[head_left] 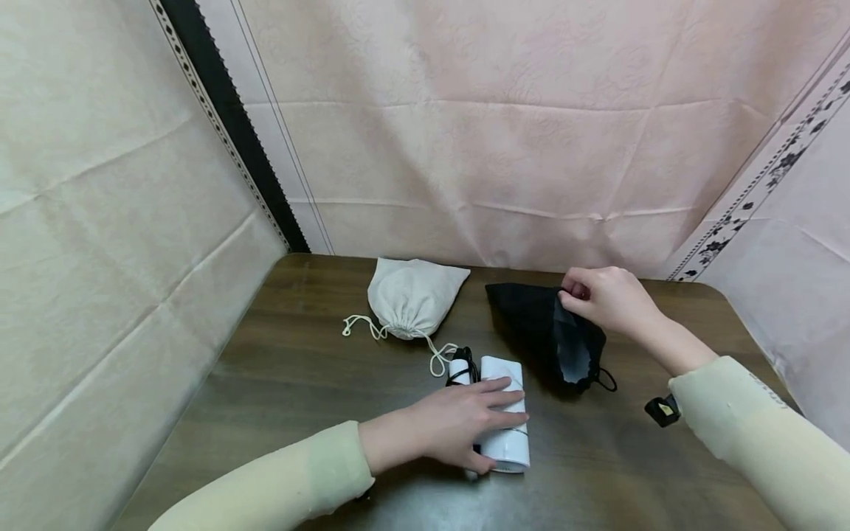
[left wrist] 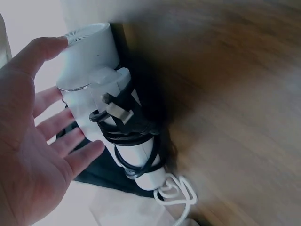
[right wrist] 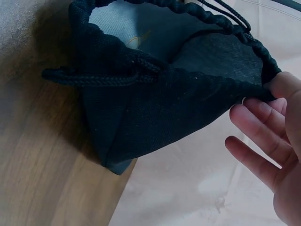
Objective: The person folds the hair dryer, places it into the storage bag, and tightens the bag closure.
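Note:
A white folding hair dryer [head_left: 508,448] lies on the table, and my left hand [head_left: 458,424] rests across it with fingers spread. In the left wrist view, the thumb touches the grilled end of its barrel [left wrist: 91,59], the other fingers lie along its side, and a black cord [left wrist: 129,139] is wound round its folded handle. Further right, my right hand [head_left: 611,299] pinches the rim of a black drawstring bag [head_left: 521,321] between thumb and fingers. The bag's mouth gapes, showing a grey lining [right wrist: 122,26]; its deeper inside is hidden.
A white drawstring pouch [head_left: 415,295], cinched at the neck, lies behind the hair dryer. One of its cords [head_left: 440,358] reaches close to the dryer. The brown wooden table [head_left: 292,398] is bordered by hanging pale cloths [head_left: 465,147] at the back and sides.

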### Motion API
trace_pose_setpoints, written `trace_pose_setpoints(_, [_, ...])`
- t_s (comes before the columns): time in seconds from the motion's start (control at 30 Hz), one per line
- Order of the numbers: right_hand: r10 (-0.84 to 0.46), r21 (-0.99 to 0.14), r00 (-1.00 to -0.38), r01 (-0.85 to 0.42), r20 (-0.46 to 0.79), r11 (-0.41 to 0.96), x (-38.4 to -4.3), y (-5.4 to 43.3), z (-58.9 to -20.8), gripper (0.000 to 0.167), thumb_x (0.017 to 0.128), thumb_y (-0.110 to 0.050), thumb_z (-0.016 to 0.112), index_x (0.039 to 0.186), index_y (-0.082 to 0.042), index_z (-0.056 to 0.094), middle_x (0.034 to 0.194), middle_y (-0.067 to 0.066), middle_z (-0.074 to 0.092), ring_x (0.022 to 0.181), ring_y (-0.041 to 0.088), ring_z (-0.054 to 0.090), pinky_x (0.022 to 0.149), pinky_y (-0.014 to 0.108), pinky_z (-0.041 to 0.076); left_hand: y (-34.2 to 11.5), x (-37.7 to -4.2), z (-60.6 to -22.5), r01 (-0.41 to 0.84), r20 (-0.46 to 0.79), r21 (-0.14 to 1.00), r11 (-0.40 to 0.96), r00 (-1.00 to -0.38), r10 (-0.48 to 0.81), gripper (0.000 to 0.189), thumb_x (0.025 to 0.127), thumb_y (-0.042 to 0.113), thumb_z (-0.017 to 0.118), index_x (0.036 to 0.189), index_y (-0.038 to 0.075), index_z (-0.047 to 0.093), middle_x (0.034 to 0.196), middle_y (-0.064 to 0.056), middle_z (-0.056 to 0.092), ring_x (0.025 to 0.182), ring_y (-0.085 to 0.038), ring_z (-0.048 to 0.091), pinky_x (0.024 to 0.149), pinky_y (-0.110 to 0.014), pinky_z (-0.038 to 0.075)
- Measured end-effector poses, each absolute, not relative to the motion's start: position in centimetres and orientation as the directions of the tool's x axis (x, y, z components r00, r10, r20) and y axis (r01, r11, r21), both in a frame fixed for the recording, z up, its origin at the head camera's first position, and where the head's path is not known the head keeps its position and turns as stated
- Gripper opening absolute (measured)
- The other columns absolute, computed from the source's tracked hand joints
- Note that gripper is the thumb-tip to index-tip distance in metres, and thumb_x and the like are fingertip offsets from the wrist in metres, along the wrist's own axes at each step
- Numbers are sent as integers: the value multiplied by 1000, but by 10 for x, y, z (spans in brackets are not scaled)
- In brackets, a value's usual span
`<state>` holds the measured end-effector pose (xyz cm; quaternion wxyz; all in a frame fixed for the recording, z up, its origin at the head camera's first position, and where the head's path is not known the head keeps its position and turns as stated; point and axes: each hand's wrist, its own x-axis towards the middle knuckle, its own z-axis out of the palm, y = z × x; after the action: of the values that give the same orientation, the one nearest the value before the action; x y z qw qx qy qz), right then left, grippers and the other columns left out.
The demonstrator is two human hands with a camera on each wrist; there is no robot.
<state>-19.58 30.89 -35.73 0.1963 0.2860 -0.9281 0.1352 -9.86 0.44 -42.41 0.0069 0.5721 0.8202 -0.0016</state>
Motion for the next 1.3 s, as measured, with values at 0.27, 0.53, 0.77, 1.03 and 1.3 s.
trace_pose_setpoints(0.27, [-481, -171, -791, -570, 378, 804, -197, 307, -361, 9, 90, -8, 78, 88, -15, 73, 74, -7, 67, 66, 9, 60, 63, 39, 53, -16, -106, -422, 949, -48, 28, 313, -311, 949, 71, 93, 42, 77, 158, 27, 54, 170, 1, 41, 159, -21, 34, 125, -28, 32])
trace_pose_setpoints(0.53, [-484, -168, -790, -572, 377, 803, -207, 299, -360, 9, 91, -9, 76, 87, -15, 72, 72, -7, 65, 64, 10, 57, 63, 38, 51, -38, -108, -425, 951, -12, 29, 307, -306, 952, 71, 92, 29, 76, 159, 25, 53, 169, -4, 42, 158, -25, 37, 126, -31, 33])
trace_pose_setpoints(0.77, [-485, -172, -800, -565, 354, 807, -215, 294, -365, 7, 93, -10, 74, 87, -13, 71, 71, -6, 65, 62, 10, 55, 62, 38, 51, -51, -93, -430, 918, 71, 57, 393, -396, 915, 69, 91, 24, 72, 158, 24, 55, 166, -7, 47, 151, -26, 48, 124, -35, 37])
trace_pose_setpoints(1.03, [-510, -191, -799, -581, 320, 791, -216, 288, -370, 9, 92, -11, 73, 85, -15, 70, 69, -8, 61, 59, 8, 52, 60, 35, 48, -38, -63, -440, 851, 178, 35, 523, -521, 835, 71, 99, 55, 69, 157, 17, 55, 160, -14, 52, 142, -28, 57, 114, -40, 50])
trace_pose_setpoints(1.3, [-506, -189, -803, -576, 316, 796, -217, 290, -370, 9, 93, -11, 74, 85, -16, 71, 68, -10, 60, 58, 7, 51, 59, 34, 47, -24, -50, -453, 766, 249, -29, 642, -617, 747, 80, 94, 61, 74, 157, 17, 54, 158, -17, 53, 140, -33, 58, 109, -42, 54])
